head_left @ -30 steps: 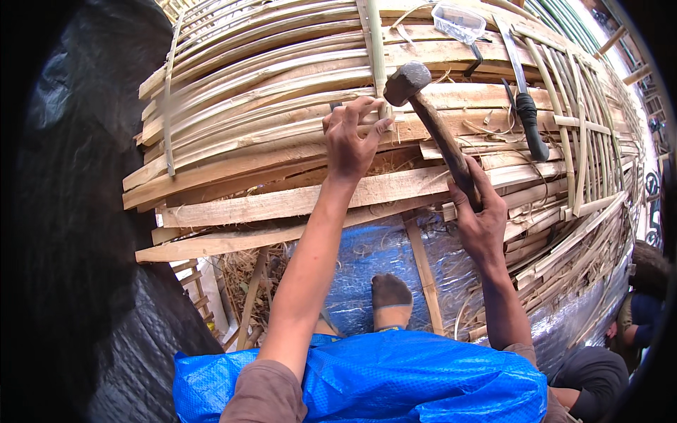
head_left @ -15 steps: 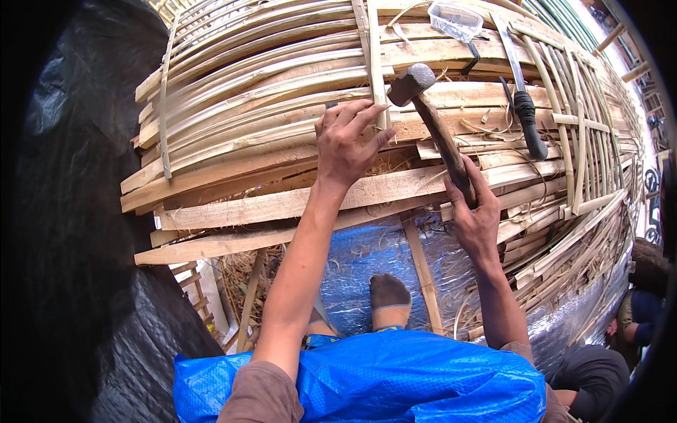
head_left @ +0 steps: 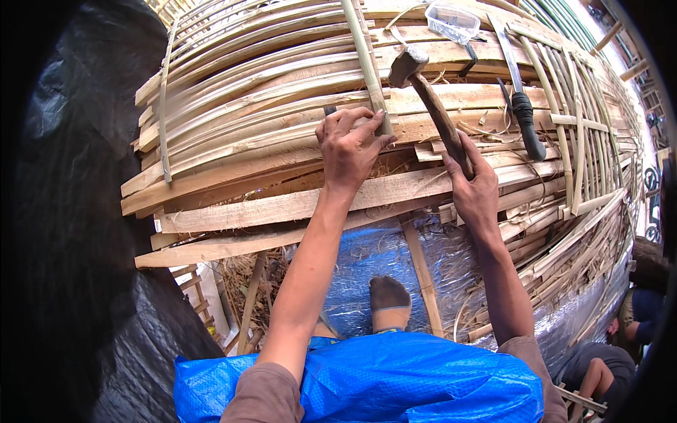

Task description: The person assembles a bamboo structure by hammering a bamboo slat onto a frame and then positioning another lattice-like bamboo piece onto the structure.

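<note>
In my right hand (head_left: 474,180) is the wooden handle of a hammer (head_left: 441,113). Its blocky metal head points up and away, just right of a long bamboo strip (head_left: 363,53) and above the slats. The near end of that strip is pinched between the fingers and thumb of my left hand (head_left: 349,151). The strip lies crosswise over a row of long pale split slats (head_left: 268,95). A small dark end of something shows beside the left hand's knuckles; what it is I cannot tell.
A machete (head_left: 523,116) with a black-wrapped handle and a clear plastic tub (head_left: 453,22) lie on the planks. A bamboo lattice (head_left: 582,127) stands at the right. Black sheeting (head_left: 84,211) hangs at the left. Another person (head_left: 599,374) sits at the lower right.
The bamboo strip has turned over, from its pale face to its greenish one, and its far end has shifted left. My left hand has moved slightly nearer; the hammer has risen a little.
</note>
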Available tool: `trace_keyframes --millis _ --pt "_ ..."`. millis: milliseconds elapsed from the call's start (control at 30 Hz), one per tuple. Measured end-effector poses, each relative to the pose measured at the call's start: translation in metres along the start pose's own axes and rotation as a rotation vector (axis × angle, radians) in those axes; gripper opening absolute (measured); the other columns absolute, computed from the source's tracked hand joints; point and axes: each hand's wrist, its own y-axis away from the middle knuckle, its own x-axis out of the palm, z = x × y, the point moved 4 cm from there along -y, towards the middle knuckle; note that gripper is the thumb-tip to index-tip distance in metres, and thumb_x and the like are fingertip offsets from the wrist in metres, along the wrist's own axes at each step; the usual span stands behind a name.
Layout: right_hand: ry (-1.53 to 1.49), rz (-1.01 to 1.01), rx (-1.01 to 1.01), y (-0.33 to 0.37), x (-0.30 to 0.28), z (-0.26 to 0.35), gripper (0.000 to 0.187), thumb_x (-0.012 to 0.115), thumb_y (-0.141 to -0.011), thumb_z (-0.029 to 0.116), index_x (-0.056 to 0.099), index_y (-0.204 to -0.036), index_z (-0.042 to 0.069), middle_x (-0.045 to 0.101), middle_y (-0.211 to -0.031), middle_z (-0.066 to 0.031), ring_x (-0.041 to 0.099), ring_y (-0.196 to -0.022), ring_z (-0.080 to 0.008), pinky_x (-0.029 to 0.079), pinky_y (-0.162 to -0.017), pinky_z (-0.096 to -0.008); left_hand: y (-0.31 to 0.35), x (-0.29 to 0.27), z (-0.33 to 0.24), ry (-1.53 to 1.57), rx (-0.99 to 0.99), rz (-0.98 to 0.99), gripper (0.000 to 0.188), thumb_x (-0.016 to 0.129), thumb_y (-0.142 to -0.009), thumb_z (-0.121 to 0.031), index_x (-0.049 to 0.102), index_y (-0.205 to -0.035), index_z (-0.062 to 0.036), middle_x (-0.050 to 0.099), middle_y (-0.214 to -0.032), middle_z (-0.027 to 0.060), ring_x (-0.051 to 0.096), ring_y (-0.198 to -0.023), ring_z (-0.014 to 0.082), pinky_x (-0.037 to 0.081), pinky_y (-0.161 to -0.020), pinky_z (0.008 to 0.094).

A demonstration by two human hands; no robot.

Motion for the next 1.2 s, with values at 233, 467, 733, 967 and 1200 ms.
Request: trace_keyframes --millis 233,467,733,967,1200 --pt "-0.042 0.019 0.001 0.004 0.007 -0.010 0.043 0.067 -0.094 0.022 0.059 -0.135 0.008 0.074 -0.102 -0.0156 0.071 -0.091 -0.0193 0.052 -0.080 -0.0322 -0.002 -0.002 -0.002 -0.075 0.085 0.062 0.039 0.083 -0.075 -0.035 0.076 -0.108 -0.0139 0.067 -0.129 0.0000 0.057 -0.118 0.0224 0.035 -0.102 0.0389" --pt "-0.045 0.035 0.055 0.013 0.005 -0.014 0.045 0.068 -0.095 0.023 0.059 -0.136 0.010 0.074 -0.105 -0.0147 0.070 -0.095 -0.0195 0.052 -0.083 -0.0327 -0.008 -0.005 -0.004 -0.070 0.034 0.149 0.048 0.078 -0.082 -0.039 0.069 -0.123 -0.0147 0.060 -0.140 0.0039 0.055 -0.122 0.0235 0.031 -0.105 0.0419" --pt "-0.055 0.034 0.045 0.014 0.006 -0.016 0.045 0.068 -0.095 0.021 0.058 -0.136 0.007 0.074 -0.107 -0.0150 0.070 -0.098 -0.0194 0.052 -0.086 -0.0324 -0.011 -0.001 0.001 -0.118 0.068 0.229 0.054 0.073 -0.085 -0.045 0.067 -0.129 -0.0139 0.057 -0.143 0.0057 0.055 -0.124 0.0224 0.031 -0.105 0.0433" --pt "-0.102 0.043 0.041 0.015 0.005 -0.020 0.046 0.068 -0.094 0.019 0.057 -0.136 0.003 0.073 -0.107 -0.0157 0.069 -0.097 -0.0184 0.052 -0.084 -0.0312 -0.017 -0.005 -0.002 -0.095 0.054 0.266 0.053 0.074 -0.085 -0.045 0.068 -0.127 -0.0134 0.056 -0.144 0.0037 0.058 -0.122 0.0232 0.032 -0.105 0.0436" --pt "-0.136 0.024 -0.006 0.024 -0.002 -0.006 0.044 0.067 -0.095 0.013 0.057 -0.136 0.005 0.073 -0.106 -0.0155 0.068 -0.097 -0.0165 0.052 -0.083 -0.0302 -0.024 -0.008 0.001 -0.070 0.046 0.333 0.059 0.073 -0.083 -0.053 0.068 -0.125 -0.0123 0.061 -0.138 0.0045 0.061 -0.117 0.0260 0.040 -0.099 0.0440"
